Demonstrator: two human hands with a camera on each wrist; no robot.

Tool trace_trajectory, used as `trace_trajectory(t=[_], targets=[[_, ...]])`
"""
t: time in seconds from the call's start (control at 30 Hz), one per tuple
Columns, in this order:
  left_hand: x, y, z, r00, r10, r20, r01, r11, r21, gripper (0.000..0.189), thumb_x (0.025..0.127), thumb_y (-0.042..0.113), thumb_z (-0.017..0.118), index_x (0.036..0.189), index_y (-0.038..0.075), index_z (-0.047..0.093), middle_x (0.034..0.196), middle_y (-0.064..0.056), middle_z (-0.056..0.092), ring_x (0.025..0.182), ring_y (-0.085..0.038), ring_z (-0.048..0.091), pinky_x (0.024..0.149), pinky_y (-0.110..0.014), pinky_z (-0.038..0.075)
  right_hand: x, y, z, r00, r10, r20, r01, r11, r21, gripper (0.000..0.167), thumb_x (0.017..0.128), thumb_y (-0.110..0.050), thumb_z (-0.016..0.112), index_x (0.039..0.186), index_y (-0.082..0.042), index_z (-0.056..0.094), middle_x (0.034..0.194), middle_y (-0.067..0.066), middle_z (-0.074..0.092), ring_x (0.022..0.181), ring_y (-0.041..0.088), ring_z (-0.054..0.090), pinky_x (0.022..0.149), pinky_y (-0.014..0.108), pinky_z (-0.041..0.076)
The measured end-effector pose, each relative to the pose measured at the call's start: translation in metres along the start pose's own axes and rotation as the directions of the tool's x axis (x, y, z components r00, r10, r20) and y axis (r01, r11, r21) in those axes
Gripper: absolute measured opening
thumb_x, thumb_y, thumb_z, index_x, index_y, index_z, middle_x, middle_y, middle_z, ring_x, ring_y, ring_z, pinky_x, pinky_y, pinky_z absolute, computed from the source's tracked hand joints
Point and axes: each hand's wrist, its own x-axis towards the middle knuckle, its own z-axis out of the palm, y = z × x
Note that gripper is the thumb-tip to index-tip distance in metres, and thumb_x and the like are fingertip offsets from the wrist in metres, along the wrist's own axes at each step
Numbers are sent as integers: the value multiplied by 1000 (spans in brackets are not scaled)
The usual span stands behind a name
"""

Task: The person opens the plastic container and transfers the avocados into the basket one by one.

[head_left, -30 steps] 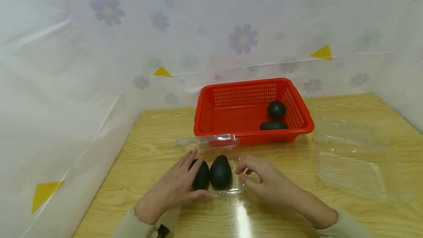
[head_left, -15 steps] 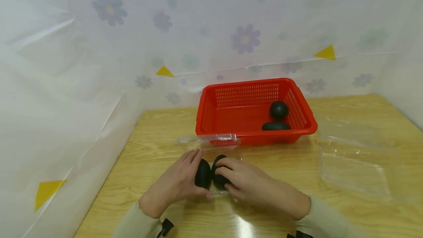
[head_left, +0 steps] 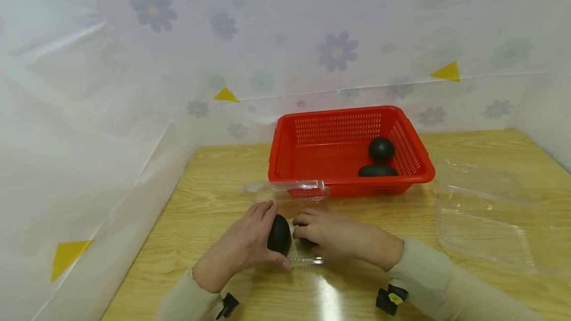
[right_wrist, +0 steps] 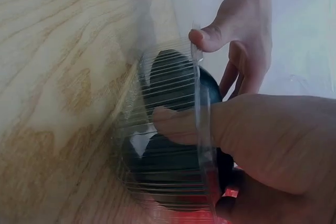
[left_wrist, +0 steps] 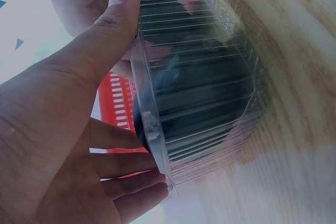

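Note:
On the table sits a clear plastic clamshell box (head_left: 308,260), its lid (head_left: 285,186) raised toward the basket. Two dark green avocados lie side by side in it. My left hand (head_left: 245,241) rests over the box's left side, beside the left avocado (head_left: 279,236), with fingers fairly straight; in the left wrist view the thumb and fingertips touch the box's rim (left_wrist: 149,114). My right hand (head_left: 334,237) grips the right avocado (right_wrist: 170,163), thumb down inside the box and fingers over the far side. That hand mostly covers this avocado in the head view.
Behind the box stands a red basket (head_left: 312,183) holding two more avocados, one round-looking (head_left: 381,149) and one lying lengthwise (head_left: 377,171). Another clear plastic box (head_left: 484,227) lies to the right on the wooden table (head_left: 214,182). A flowered sheet (head_left: 276,53) hangs behind.
My right hand has come in from the box's right side and taken hold of the right avocado, which has shifted slightly right. My left hand stays by the left avocado, its fingers closer together.

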Motion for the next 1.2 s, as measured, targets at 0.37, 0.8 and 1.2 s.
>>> trace_trajectory(t=[0.37,0.8,1.2], targets=[[1,1,-1,999,-13,29,14,1000,-4,121,63,71,78,149,-3,36,151,-21,41,139,-36,42,108,-46,47,-6,-2,6,987,121,-109,-122,992,-8,53,83,-27,80,130,-12,59,129,13,57,114,28,61,91,42,57],[0,2,0,998,-31,54,31,1000,-3,120,65,72,76,150,-2,35,153,-20,40,141,-35,40,109,-46,46,-9,-2,11,987,46,-156,-62,993,-99,29,85,-17,70,112,-25,72,129,10,60,111,30,62,78,41,60],[1,3,1,999,-23,40,22,1000,16,121,64,73,77,150,-1,35,151,-20,41,139,-34,42,107,-44,48,-13,1,10,968,18,-250,-21,1000,-10,23,88,-14,63,109,-23,68,119,5,61,101,21,59,85,38,56]])
